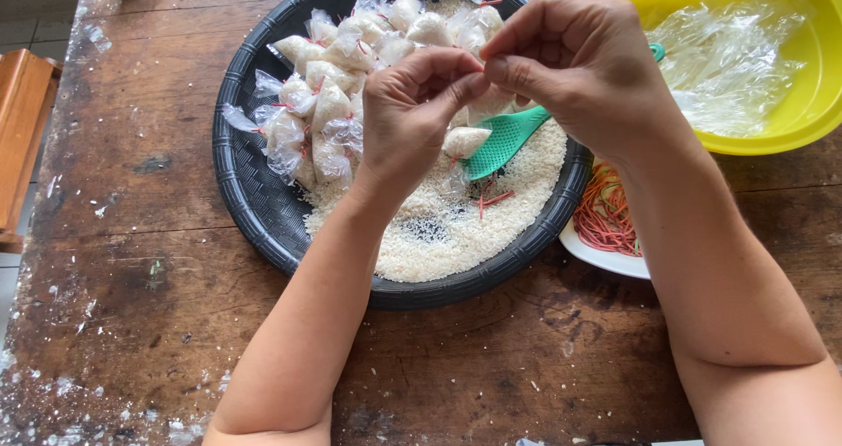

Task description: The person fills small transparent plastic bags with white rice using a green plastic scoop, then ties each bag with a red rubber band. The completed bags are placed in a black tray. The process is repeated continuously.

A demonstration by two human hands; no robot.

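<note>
My left hand [414,113] and my right hand [574,64] meet fingertip to fingertip above a round black basket tray [254,196]. Below them hangs a small clear plastic bag of rice [465,141], pinched at its neck by both hands. Loose white rice [456,227] covers the tray's near half. Several tied little rice bags [329,104] with red bands are piled on its far left side. A green plastic rice scoop [504,139] lies on the rice under my right hand.
A yellow bowl [789,121] holding clear plastic bags stands at the far right. A white dish [605,257] of red and orange rubber bands sits beside the tray. The worn wooden table [132,279] carries scattered rice grains; a wooden piece [22,121] is at the left.
</note>
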